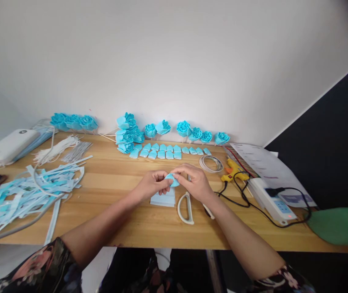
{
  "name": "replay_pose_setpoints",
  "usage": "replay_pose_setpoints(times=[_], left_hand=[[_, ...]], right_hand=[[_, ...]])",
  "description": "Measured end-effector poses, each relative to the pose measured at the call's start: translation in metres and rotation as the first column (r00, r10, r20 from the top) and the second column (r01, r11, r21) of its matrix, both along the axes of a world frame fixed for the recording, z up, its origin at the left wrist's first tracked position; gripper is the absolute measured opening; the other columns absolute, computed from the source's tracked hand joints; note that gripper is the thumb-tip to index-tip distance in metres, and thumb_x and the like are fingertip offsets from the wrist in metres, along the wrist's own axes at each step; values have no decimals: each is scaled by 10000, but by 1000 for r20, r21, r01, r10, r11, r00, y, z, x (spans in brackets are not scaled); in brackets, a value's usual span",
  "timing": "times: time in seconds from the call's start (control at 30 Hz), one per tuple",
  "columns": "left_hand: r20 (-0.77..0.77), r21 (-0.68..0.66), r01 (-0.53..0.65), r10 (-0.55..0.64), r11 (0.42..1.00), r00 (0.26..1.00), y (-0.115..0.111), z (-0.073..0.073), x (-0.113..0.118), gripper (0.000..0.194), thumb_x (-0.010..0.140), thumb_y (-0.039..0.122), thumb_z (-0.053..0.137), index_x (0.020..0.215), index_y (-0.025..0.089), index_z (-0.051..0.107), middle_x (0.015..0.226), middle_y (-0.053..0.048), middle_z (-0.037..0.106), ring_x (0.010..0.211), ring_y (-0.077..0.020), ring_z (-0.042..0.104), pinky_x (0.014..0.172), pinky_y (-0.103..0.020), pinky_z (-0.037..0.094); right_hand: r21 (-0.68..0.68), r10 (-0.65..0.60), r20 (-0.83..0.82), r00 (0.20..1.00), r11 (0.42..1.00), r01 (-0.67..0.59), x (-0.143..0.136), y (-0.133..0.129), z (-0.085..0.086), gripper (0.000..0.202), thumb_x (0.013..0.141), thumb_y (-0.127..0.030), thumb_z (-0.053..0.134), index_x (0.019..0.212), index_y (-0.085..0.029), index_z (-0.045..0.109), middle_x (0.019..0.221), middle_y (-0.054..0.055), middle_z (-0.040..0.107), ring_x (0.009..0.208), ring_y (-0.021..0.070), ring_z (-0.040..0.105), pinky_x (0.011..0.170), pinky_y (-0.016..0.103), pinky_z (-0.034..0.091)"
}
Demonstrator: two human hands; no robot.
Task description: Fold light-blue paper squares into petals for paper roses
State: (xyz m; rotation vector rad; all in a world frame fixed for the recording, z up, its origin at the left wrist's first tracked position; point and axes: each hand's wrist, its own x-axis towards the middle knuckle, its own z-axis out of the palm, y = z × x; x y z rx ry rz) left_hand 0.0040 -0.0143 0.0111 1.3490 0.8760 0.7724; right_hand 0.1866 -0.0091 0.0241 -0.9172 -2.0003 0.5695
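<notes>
Between my two hands, above the middle of the table, is a small folded light-blue fabric piece [171, 179]. My left hand [157, 183] pinches its left side, and the fingertips of my right hand [192, 179] grip its upper right edge. Under the hands lies a flat pale-blue sheet [163, 198]. Scissors with white handles [186, 209] rest below my right hand, partly covered by that hand and forearm. Behind the hands, rows of folded light-blue petals [161, 154] are laid out on the wood.
Blue fabric flowers [183, 128] line the wall. A tape roll [211, 163], yellow glue gun [234, 171] and power strip [273, 201] with black cables are at right. Cut blue strips [30, 195], white cords [58, 148] and a white power bank [9, 144] lie left.
</notes>
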Motion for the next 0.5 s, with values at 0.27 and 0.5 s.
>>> replay_pose_setpoints(times=[0.27,0.5], left_hand=[[130,-41,-15,20,999,991,0,-3,-1,358,729,471,666,674,142,536,580,11,588,472,-67,488,487,-211,378],[203,-79,13,4,997,979,0,-7,-1,335,753,447,666,711,138,544,591,9,596,486,-68,498,491,-207,383]], right_hand=[[198,72,76,995,976,-86,5,4,-5,245,896,-186,511,1022,-278,700,916,47,709,842,177,637,747,335,501],[243,85,85,993,965,-104,6,5,-4,269,906,-185,495,1037,-292,705,915,50,707,832,171,634,733,325,501]])
